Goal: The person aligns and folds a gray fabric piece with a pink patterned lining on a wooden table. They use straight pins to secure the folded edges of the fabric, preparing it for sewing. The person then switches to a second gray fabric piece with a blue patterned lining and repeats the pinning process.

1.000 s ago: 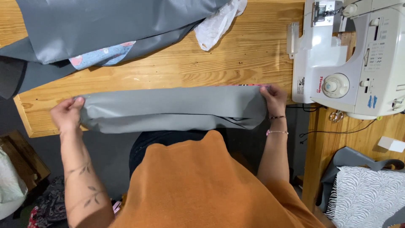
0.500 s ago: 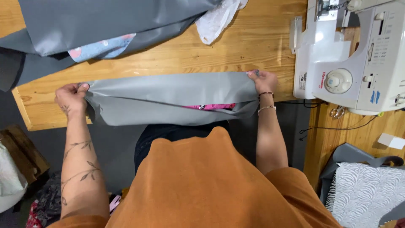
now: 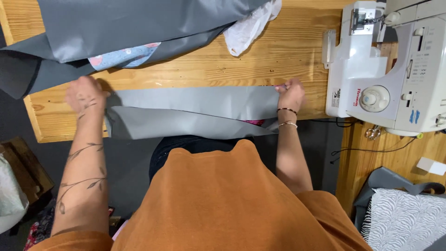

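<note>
Wooden boards make up the long table (image 3: 195,69), and the long grey strip of folded fabric (image 3: 190,111) lies along its near edge, right in front of the person in the orange shirt. The left hand (image 3: 84,95) is closed on the left end of the strip, near the table's near left corner. The right hand (image 3: 290,94) pinches the right end with its fingers closed, close to the white sewing machine (image 3: 390,65) at the right edge. With one hand at each end, the strip looks pulled flat and straight, so the fold stays neat. A bit of pink (image 3: 253,122) peeks out under the fold near the right hand. A big dark grey sheet of cloth (image 3: 121,32) is pushed to the far left side, with a white plastic bag (image 3: 248,28) beside it, so the near edge has room.
</note>
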